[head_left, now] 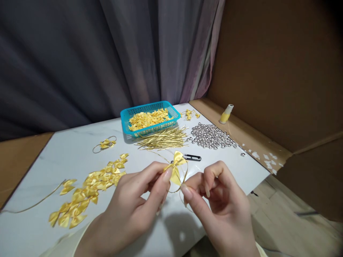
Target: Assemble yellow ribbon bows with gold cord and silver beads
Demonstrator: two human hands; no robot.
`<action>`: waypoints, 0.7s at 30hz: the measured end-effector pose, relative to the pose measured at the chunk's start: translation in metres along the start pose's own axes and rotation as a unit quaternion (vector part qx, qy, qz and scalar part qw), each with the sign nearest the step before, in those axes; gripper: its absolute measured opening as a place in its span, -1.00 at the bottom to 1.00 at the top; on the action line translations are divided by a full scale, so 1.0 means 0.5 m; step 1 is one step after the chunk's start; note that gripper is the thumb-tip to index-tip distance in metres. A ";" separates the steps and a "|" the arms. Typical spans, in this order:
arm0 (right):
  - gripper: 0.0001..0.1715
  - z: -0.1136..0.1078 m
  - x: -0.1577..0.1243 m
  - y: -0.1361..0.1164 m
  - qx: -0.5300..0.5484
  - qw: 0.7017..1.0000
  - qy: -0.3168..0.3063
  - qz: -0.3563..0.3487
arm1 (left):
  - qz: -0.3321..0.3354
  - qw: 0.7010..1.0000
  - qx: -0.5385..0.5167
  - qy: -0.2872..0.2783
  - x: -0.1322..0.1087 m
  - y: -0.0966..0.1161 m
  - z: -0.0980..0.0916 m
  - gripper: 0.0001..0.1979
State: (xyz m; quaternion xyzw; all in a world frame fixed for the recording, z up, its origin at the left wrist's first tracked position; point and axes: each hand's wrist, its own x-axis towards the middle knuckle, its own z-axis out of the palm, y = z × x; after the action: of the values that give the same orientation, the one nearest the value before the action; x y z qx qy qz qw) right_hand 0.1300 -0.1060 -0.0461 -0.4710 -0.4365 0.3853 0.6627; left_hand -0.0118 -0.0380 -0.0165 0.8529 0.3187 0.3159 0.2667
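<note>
My left hand [136, 203] pinches a small yellow satin bow [177, 164] between thumb and forefinger, just above the white tabletop [75, 153]. My right hand [219, 203] is closed in a pinch on a thin gold cord [184, 178] that loops round the bow. Both hands meet near the table's front edge. A small black thread snip [192, 157] lies just behind the bow.
A blue basket [125, 119] of yellow bows stands at the back, with a bundle of gold cords [163, 140] before it. Silver bells [211, 136] lie to the right, loose yellow bows [88, 192] to the left, a yellow thread spool [226, 114] on the cardboard ledge.
</note>
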 end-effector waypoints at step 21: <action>-0.66 -0.003 0.011 0.036 0.003 0.992 -0.077 -0.102 | 0.054 0.998 0.027 0.021 -0.001 -0.002 0.002 -0.83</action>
State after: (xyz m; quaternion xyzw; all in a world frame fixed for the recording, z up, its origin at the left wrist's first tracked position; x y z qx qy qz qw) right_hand 0.1314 -0.0969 -0.0624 -0.3910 -0.5310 0.3523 0.6641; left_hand -0.0115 -0.0379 -0.0178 0.8689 0.2862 0.3387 0.2197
